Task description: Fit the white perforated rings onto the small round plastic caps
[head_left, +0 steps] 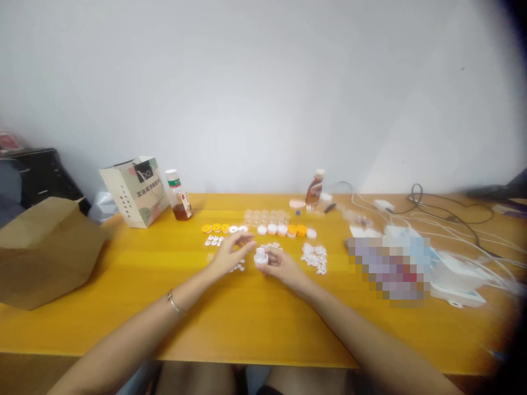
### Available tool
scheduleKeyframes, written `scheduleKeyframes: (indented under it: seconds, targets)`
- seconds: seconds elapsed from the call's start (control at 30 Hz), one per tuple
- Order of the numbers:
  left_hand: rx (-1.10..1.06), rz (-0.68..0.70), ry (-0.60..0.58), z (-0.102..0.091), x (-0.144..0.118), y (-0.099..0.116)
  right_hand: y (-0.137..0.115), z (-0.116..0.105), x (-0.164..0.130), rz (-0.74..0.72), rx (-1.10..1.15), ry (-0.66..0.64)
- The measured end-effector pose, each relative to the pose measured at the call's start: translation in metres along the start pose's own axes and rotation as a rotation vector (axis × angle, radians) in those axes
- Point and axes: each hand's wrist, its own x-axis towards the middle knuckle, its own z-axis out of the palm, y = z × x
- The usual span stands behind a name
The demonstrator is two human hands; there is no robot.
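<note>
My right hand [282,267] grips a small white round cap [261,259] with a raised middle, between thumb and fingers. To its left, my left hand [231,253] hovers with thumb and fingers apart and nothing visible between them. Behind the hands runs a row of orange caps [217,227] and white caps [272,230]. Clear little cups [267,217] stand behind that row. Several small white pieces [213,240] lie left of my left hand, and white discs [241,268] lie under it. A pile of white plastic bits [314,258] sits right of my right hand.
On the left are a brown paper bag [49,249], a printed gift bag [142,192] and a bottle of dark liquid [179,200]. A brown bottle [315,189] stands at the back. Cables [448,219] and a white box [459,269] crowd the right side.
</note>
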Motion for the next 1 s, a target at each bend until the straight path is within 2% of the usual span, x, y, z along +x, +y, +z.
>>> scheduleKeyframes:
  seconds: [0.07, 0.13, 0.27, 0.37, 0.5, 0.77, 0.9, 1.0]
  targets:
    - [0.152, -0.057, 0.044, -0.005, 0.021, -0.013, 0.0, -0.001, 0.0, 0.031, 0.047, 0.05]
    - [0.349, -0.159, 0.039, -0.009, 0.045, -0.029, -0.001, -0.002, 0.0, 0.049, 0.079, 0.074]
    - [0.455, -0.25, 0.065, -0.006, 0.085, -0.058, -0.001, -0.002, 0.0, 0.056, 0.12, 0.097]
    - [0.492, -0.31, 0.106, 0.001, 0.099, -0.073, 0.001, -0.002, 0.001, 0.055, 0.135, 0.102]
    - [0.498, -0.368, 0.152, 0.009, 0.106, -0.081, 0.003, -0.002, 0.002, 0.039, 0.15, 0.095]
    - [0.369, -0.342, 0.212, 0.007, 0.101, -0.072, 0.003, -0.003, 0.003, 0.048, 0.172, 0.073]
    - [0.244, -0.276, 0.239, 0.002, 0.085, -0.054, 0.003, -0.004, 0.004, 0.038, 0.159, 0.078]
    - [0.075, -0.215, 0.207, 0.001, 0.06, -0.031, 0.001, -0.004, 0.003, 0.032, 0.136, 0.089]
